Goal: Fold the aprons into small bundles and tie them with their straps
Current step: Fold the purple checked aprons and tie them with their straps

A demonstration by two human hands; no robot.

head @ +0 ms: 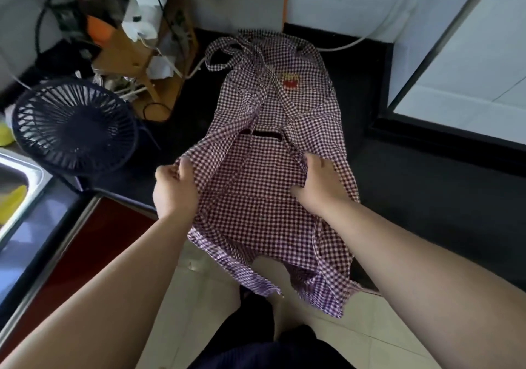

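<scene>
Checked apron (281, 146) spread flat on the dark counter (427, 197), bottom part hanging over the front edge above the pale floor tiles (182, 311). Little red and yellow picture (289, 81) near the top, straps (242, 52) lying loose over it. Left hand (173, 189) closed tight, pinching the left side of the cloth between thumb and fingers. Right hand (318, 186) closed too, bunching up a fold of the cloth on the right side. Both hands near the middle of the apron, a bit apart. Small dark fan (74, 126) standing to the left, beside the shiny sink (20, 180). Wooden stand (142, 55) with wires and bits behind the fan
</scene>
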